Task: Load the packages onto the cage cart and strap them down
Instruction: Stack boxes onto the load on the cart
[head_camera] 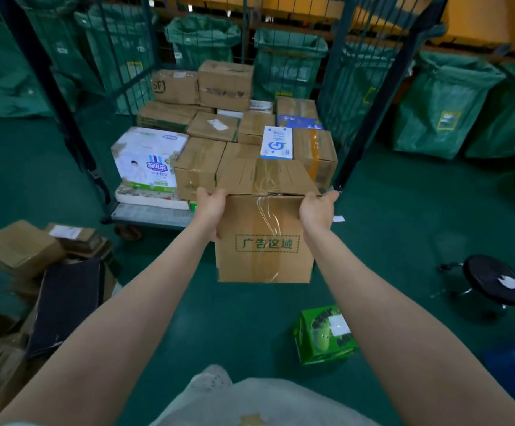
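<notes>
I hold a taped brown cardboard box [265, 241] with green print on its near face, lifted above the floor just in front of the cage cart [145, 215]. My left hand [210, 207] grips its upper left corner and my right hand [317, 210] grips its upper right corner, thumbs over the top edge. The cart's platform is stacked with several brown cartons [199, 170], a white diaper carton [148, 158] at front left and a small white-blue box [277, 142] on top. No strap is in view.
Wire cage walls [370, 72] rise on the cart's left, back and right. A green carton [324, 335] lies on the green floor at lower right, near a black stool [493, 279]. Loose cartons [22, 247] and a dark flat package [65, 302] pile at left. Green sacks [444, 106] stand around.
</notes>
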Demonstrator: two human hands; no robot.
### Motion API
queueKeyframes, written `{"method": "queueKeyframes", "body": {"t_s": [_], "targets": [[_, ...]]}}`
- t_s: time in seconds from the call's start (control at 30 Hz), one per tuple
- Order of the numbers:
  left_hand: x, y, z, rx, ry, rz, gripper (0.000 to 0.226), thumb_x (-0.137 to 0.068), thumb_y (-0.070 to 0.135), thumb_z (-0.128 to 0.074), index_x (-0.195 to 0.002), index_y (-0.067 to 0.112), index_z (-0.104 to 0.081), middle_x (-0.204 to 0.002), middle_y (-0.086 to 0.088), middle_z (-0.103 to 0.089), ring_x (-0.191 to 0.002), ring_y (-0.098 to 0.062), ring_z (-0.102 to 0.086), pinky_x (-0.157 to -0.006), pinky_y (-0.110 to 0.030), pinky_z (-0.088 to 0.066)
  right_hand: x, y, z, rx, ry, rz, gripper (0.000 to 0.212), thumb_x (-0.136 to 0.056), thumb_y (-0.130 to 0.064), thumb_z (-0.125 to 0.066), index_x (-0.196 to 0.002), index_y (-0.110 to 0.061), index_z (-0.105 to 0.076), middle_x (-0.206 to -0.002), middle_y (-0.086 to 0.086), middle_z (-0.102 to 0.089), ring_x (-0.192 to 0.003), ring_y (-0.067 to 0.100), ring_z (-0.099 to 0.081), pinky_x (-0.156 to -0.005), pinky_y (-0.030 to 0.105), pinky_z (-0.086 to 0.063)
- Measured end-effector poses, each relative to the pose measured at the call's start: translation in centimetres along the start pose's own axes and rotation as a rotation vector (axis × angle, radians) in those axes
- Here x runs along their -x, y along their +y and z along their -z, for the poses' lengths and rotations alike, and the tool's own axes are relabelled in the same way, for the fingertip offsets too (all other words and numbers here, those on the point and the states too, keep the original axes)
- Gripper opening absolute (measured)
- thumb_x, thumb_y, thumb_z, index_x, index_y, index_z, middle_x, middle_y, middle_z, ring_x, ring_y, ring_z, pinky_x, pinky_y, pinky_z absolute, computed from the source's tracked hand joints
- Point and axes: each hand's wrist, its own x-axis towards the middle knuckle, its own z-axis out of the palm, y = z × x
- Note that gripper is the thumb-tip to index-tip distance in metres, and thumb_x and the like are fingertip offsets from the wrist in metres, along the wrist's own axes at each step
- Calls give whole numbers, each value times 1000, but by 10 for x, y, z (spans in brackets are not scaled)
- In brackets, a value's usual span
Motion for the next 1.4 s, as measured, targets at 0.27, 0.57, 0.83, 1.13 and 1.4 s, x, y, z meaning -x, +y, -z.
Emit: {"method": "queueKeyframes", "body": {"t_s": [0.27,0.57,0.83,1.13,1.4], "targets": [[-121,72,-7,-48,-7,-33,38,-98,28,-43,-132,21,-28,-127,-4,-37,-117,-31,-39,-91,-63,-37,-82,-56,-85,-31,30,-11,36,-97,-20,-36,-130,-8,-29,-133,17,-48,-107,37,-56,-87,48,-50],[-255,149,-22,-93,-51,-64,22,-96,28,-45,-110,22,-30,-112,-1,-38,-100,-24,-37,-83,-55,-38,-172,-113,-169,-86,72,-38,33,-100,-18,-35,-131,-7,-29,-126,18,-52,-103,36,-57,-87,48,-50],[-360,192,-64,-86,-59,36,33,-92,34,-51,-118,22,-34,-123,2,-42,-106,-27,-40,-91,-62,-35,-266,-147,-213,-55,58,-33,38,-100,-14,-34,-136,-4,-30,-111,11,-50,-92,30,-52,-86,43,-46],[-459,311,-96,-358,-36,127,21,-97,31,-41,-100,10,-45,-90,-8,-43,-89,-28,-43,-70,-55,-44,-411,-247,-275,154,-134,25,51,-96,-18,-40,-144,-11,-25,-133,16,-48,-112,37,-55,-91,48,-50],[-512,380,-118,-506,-93,117,28,-101,29,-36,-118,9,-43,-118,-12,-43,-109,-35,-45,-76,-60,-47,-485,-300,-299,209,-163,7,33,-90,-4,-49,-123,-2,-48,-117,15,-60,-95,36,-64,-66,40,-52]]}}
